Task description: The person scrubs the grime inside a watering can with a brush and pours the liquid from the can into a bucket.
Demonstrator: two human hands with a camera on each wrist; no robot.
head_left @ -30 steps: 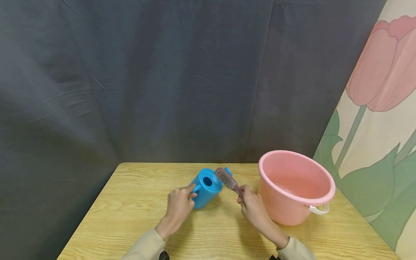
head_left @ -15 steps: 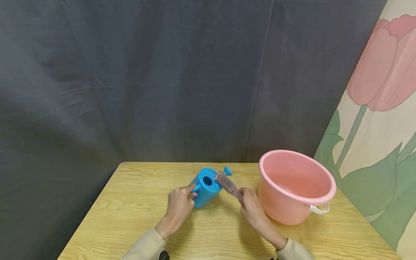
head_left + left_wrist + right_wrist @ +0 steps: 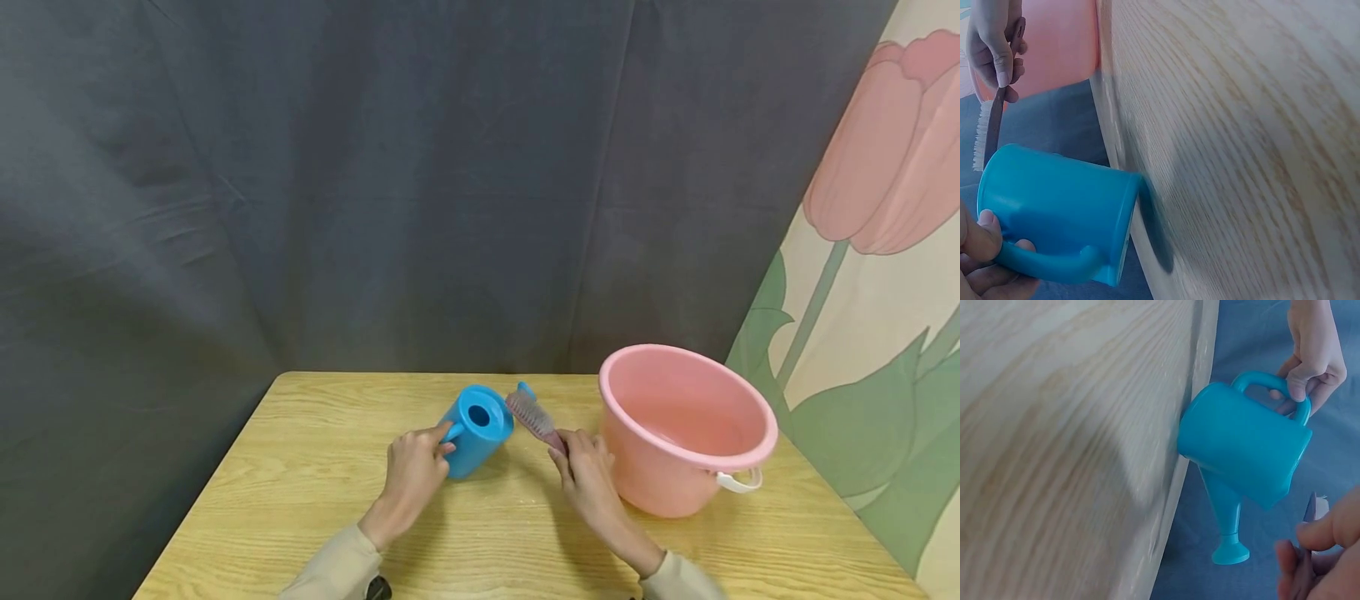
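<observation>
My left hand [image 3: 415, 475] grips the handle of a blue watering can [image 3: 471, 450], which tilts with its round top opening toward me. In the right wrist view the can's spout [image 3: 1225, 506] shows, ending in a flared rose [image 3: 1230, 552]. My right hand [image 3: 592, 483] holds a brownish-pink scrubbing brush [image 3: 534, 415] by its handle, pale bristles [image 3: 982, 134] facing up. The brush head is beside the can's top rim and overlaps the spout in the head view. In the left wrist view, the can's lower corner is close over the tabletop, its shadow beneath.
A pink bucket [image 3: 660, 479] with a white handle [image 3: 738, 481] stands on the right of the wooden table [image 3: 300, 500], close to my right hand. Dark cloth [image 3: 450, 183] hangs behind the table's far edge. A tulip-patterned curtain [image 3: 862, 375] hangs at the right.
The brush dipped onto the can's rim and spout side, then shifted slightly right, away from the rim. My right fingers have spread a little along its handle. Left hand and can stay put.
</observation>
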